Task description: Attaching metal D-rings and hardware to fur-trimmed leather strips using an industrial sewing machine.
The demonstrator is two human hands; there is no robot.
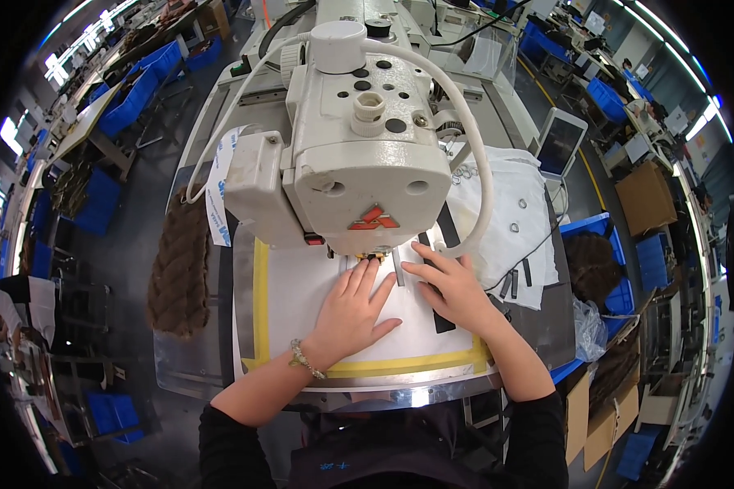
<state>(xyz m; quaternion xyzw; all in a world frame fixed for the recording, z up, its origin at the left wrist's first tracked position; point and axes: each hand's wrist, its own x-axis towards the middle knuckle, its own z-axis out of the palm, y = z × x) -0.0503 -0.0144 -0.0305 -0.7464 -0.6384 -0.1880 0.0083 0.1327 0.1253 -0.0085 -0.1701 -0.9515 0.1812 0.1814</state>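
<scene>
My left hand (pixel 357 308) lies flat on the white work surface (pixel 302 342) edged with yellow tape. Its fingertips reach the small brass-coloured part (pixel 371 257) beneath the white sewing machine head (pixel 371 175), whose body hides whatever is stitched there. To the right, my right hand (pixel 455 293) has its fingers spread. Its fingertips are close to a narrow grey strip (pixel 399 270), though I cannot tell whether they touch it. A black strip (pixel 443 319) lies partly under that hand. Neither hand grips anything visible.
Metal rings and several short black strips (pixel 515 284) lie on a white sheet (pixel 489 191) at the right, below a tablet-like screen (pixel 561 140). A brown furry piece (pixel 179 273) hangs at the table's left. A blue bin (pixel 616 277) with brown material stands right.
</scene>
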